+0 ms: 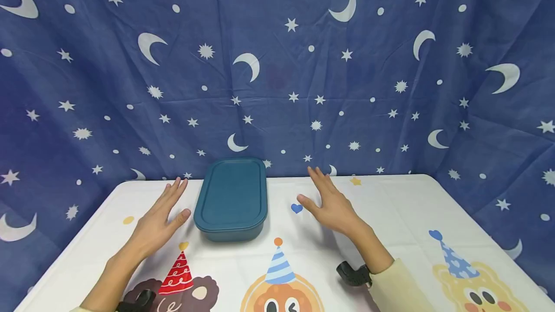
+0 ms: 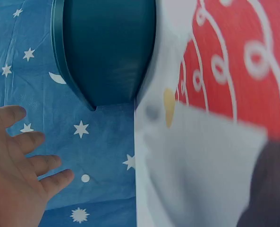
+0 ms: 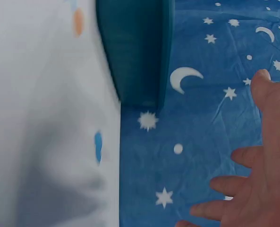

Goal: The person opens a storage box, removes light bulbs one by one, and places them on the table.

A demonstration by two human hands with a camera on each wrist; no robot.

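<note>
A teal lidded food container (image 1: 234,201) stands near the table's far edge, its lid on. My left hand (image 1: 158,225) hovers to its left with straight, spread fingers, not touching it. On the other side, my right hand (image 1: 331,206) is held above the table, fingers extended and thumb toward the container, with a gap between. The left wrist view has the container (image 2: 109,52) at the top and the left hand (image 2: 17,165) at the lower left, holding nothing. In the right wrist view, the container (image 3: 135,52) is at the top and the empty right hand (image 3: 253,175) at lower right.
A white tablecloth (image 1: 368,240) printed with cartoon animals in party hats covers the table. Behind it hangs a dark blue curtain (image 1: 277,71) with moons and stars, close to the container's back. A black wrist camera (image 1: 353,274) sits at the right wrist.
</note>
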